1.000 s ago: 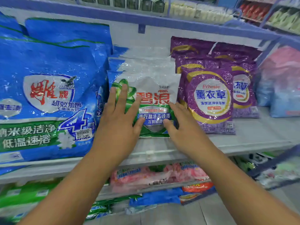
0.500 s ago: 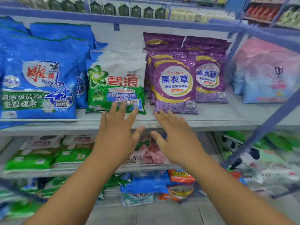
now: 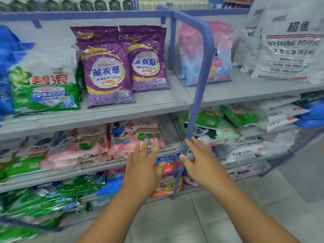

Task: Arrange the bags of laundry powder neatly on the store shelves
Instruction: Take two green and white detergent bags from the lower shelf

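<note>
Shop aisle, blue shelf racks (image 3: 201, 67), stacked detergent bags (image 3: 107, 71)

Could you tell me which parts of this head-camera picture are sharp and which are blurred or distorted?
Head view: the purple plastic lavender bags read fairly sharply; the white washing-powder sack and lower right shelves smear with motion blur; the blue metal shelf upright bows from wide-angle distortion; lighting is flat.

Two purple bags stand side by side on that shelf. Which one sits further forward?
The left purple bag, next to the green and white bag. Its bottom edge comes nearer the shelf front, and it overlaps the right purple bag.
</note>
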